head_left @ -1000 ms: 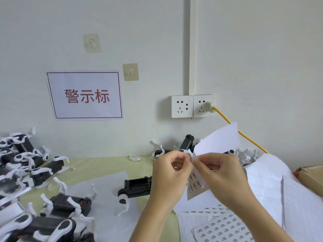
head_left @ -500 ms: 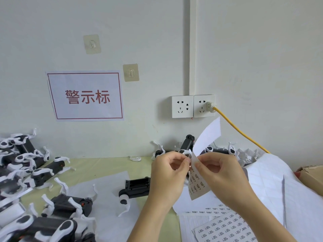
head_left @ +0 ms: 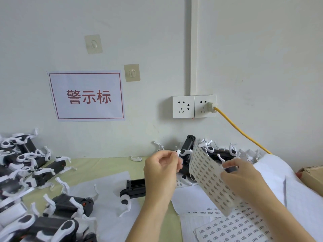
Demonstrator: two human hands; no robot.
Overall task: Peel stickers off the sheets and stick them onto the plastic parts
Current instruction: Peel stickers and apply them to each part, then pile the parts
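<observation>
Since a moment ago the two hands have pulled apart: they were bunched together on the sheet, and now a small white sticker (head_left: 178, 152) has come away with the left hand (head_left: 161, 169), pinched at its fingertips and clear of the sheet.

Far left of the table (head_left: 104, 165) there's a heap of black-and-white plastic parts (head_left: 26, 165), more piled toward the near edge. On the wall above them hangs a paper sign (head_left: 87, 96) with red characters, plus two stick-on hooks (head_left: 132, 72). One black plastic part (head_left: 134, 188) lies alone on white paper just left of the left wrist.

Right of the sticker, the sticker sheet (head_left: 208, 179) is held up tilted, printed side facing us, rows of little labels on it. The right hand (head_left: 243, 179) grips its right edge with curled fingers; looks like something dark is under the fingers too, can't tell what. Behind the sheet, more parts against the wall under a double socket (head_left: 183, 106) with a yellow cable (head_left: 243, 133) plugged in. More label sheets (head_left: 232, 227) lie flat at the near right, a cardboard box (head_left: 312, 177) at the far right edge.
</observation>
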